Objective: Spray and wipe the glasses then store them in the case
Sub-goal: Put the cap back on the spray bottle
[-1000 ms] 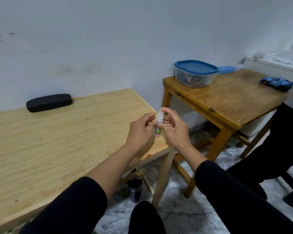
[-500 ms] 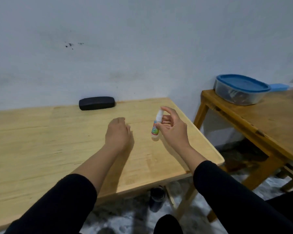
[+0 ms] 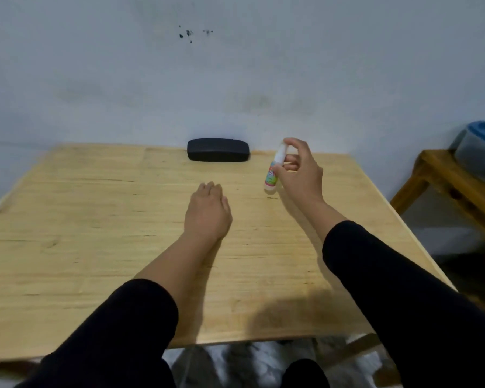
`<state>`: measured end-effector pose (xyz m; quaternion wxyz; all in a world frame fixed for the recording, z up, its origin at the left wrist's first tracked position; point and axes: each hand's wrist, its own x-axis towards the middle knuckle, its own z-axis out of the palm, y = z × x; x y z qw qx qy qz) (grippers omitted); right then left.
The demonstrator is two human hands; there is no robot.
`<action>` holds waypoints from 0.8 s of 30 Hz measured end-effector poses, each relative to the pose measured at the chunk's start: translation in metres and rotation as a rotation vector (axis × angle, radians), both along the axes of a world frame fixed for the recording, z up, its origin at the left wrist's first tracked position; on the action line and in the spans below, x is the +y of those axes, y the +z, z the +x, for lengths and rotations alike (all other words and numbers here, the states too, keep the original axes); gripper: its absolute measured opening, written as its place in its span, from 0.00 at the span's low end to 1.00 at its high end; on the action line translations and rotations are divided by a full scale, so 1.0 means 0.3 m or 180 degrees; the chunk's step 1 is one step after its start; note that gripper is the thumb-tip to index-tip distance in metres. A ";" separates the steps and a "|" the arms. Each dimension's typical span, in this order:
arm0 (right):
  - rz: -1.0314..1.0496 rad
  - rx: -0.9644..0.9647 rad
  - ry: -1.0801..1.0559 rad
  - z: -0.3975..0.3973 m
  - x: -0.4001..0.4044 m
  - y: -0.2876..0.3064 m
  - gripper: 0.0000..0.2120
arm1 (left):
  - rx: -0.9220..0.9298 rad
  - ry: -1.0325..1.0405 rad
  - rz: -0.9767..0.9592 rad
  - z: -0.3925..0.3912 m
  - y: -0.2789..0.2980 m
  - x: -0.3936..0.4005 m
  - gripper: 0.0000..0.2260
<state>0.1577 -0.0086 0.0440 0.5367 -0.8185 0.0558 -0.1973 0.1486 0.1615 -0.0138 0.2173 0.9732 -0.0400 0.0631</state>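
Right hand (image 3: 300,175) still grasps the small spray bottle (image 3: 273,175), now nearer the closed black case (image 3: 218,150); left hand (image 3: 207,211), fingers loosely curled and empty, has advanced across the tabletop (image 3: 95,219)

hands (image 3: 207,211): 2 | spray bottle (image 3: 273,172): 1 | case (image 3: 218,150): 1 | tables (image 3: 95,219): 2 | container (image 3: 479,152): 1

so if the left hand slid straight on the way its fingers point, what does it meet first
Probably the closed black oblong glasses case by the wall. The left hand lies on the pale wooden table, bare wood ahead, though depth is unclear.
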 end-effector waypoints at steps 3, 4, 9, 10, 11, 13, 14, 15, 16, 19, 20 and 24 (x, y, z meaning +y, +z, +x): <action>0.0025 0.0006 -0.0052 0.097 0.019 0.006 0.23 | -0.0077 0.0031 -0.0020 0.001 -0.004 0.001 0.21; 0.0008 -0.0002 -0.0071 0.127 0.023 0.008 0.23 | -0.0105 0.0038 -0.0002 0.002 -0.003 -0.001 0.21; -0.0165 -0.0011 -0.0056 0.260 0.035 0.010 0.21 | -0.0089 0.0041 0.0101 0.003 0.004 -0.008 0.21; -0.0210 -0.0004 -0.0038 0.284 0.036 0.010 0.21 | -0.0098 0.0056 0.0118 0.004 0.004 -0.009 0.21; -0.0253 0.0001 -0.0023 0.306 0.037 0.009 0.21 | -0.0102 0.0070 0.0124 0.005 0.005 -0.010 0.21; -0.0313 -0.0013 0.0000 0.342 0.035 0.002 0.20 | -0.0105 0.0079 0.0129 0.009 0.004 -0.012 0.21; -0.0338 -0.0023 0.0006 0.358 0.034 -0.004 0.20 | -0.0114 0.0079 0.0124 0.010 0.002 -0.013 0.21; -0.0380 -0.0020 0.0024 0.369 0.035 -0.008 0.19 | -0.0116 0.0088 0.0086 0.011 0.000 -0.012 0.21; -0.0424 -0.0045 0.0032 0.382 0.035 -0.015 0.19 | -0.0125 0.0092 0.0042 0.013 -0.005 -0.010 0.21; -0.0467 -0.0062 0.0113 0.406 0.036 -0.033 0.19 | -0.0139 0.0111 0.0002 0.013 -0.007 -0.009 0.21; -0.0458 -0.0087 0.0124 0.413 0.035 -0.039 0.19 | -0.0143 0.0111 0.0009 0.015 -0.008 -0.010 0.21; -0.0455 -0.0098 0.0139 0.431 0.029 -0.061 0.21 | -0.0117 0.0085 -0.0003 0.019 -0.009 -0.011 0.21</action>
